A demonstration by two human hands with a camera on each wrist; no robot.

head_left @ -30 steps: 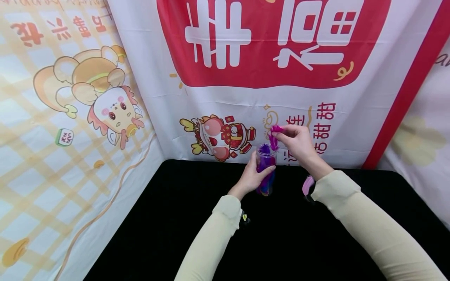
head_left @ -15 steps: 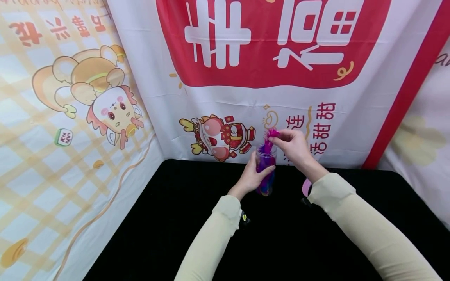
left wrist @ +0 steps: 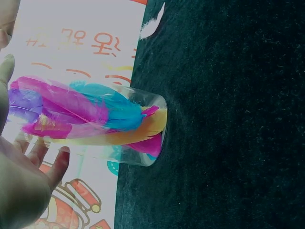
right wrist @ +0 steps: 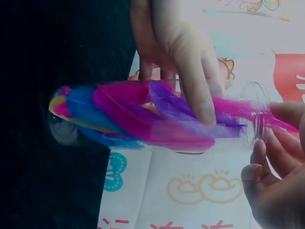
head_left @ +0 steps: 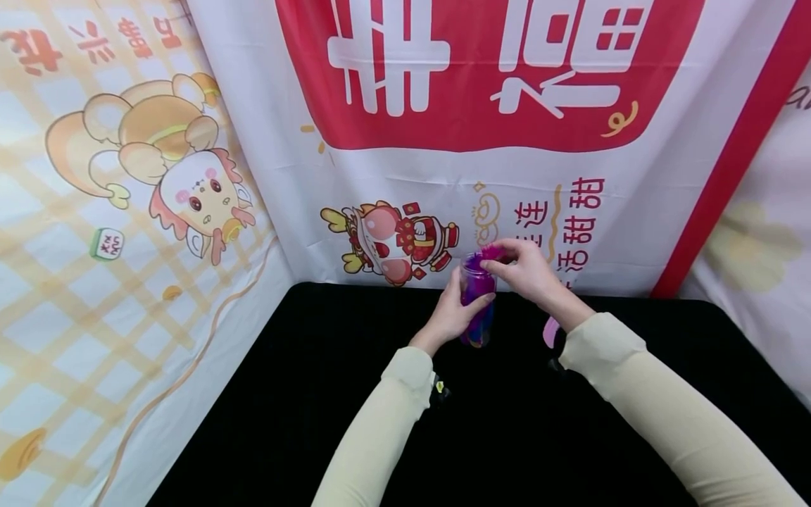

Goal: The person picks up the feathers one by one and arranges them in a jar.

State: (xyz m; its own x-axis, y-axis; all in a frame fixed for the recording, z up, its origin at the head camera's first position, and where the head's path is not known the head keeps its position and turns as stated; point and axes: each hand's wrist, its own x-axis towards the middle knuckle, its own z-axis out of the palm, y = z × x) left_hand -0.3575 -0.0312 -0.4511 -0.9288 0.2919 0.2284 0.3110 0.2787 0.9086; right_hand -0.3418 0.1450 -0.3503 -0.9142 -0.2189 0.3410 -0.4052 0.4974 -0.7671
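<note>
My left hand (head_left: 451,313) grips a clear jar (head_left: 479,282) around its side, keeping it upright on the black table. Several feathers (right wrist: 128,112) in magenta, purple, blue and yellow fill the jar, as the right wrist view shows through its wall. At the jar's mouth my right hand (head_left: 524,271) pinches a magenta feather (right wrist: 282,125), whose lower part lies inside the neck. In the left wrist view the jar's base (left wrist: 159,129) and the feathers show, while its mouth is out of frame.
A pink feather (head_left: 550,332) lies on the black table (head_left: 355,366), beside my right wrist. Behind the table's far edge hangs a white and red printed cloth (head_left: 393,169). Another printed cloth (head_left: 146,296) stands at the left.
My right hand has come down and left to the jar's mouth, and the magenta feather has gone from above the rim down into the neck. The left hand keeps its hold on the jar.
</note>
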